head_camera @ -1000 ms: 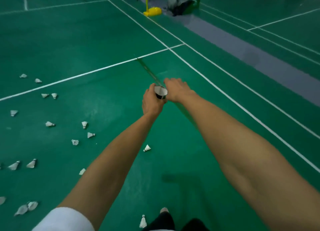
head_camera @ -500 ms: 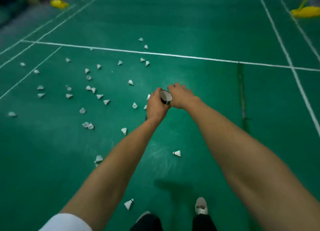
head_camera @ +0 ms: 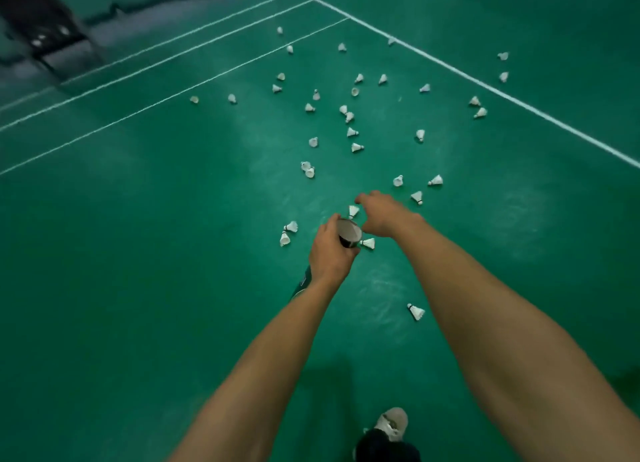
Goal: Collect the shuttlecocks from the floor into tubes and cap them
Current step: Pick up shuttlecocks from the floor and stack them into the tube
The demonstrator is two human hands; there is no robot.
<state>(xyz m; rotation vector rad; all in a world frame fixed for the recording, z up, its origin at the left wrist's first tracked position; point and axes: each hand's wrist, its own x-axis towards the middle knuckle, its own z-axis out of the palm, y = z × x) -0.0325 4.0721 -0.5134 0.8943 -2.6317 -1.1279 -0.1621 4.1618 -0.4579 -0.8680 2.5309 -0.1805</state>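
Your left hand (head_camera: 330,253) clamps the tube (head_camera: 349,233); right hand (head_camera: 381,215) fingers hang loose at its 1 o'clock. Shuttlecocks (head_camera: 352,132) crowd 12; floor (head_camera: 138,253) stretches at 9.

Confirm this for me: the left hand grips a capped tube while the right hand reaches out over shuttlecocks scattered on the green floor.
One detail is wrong: the tube is not capped. The head view shows its mouth open, facing the camera. The rest stands: the left hand grips it while the right hand reaches out over shuttlecocks scattered on the green floor.
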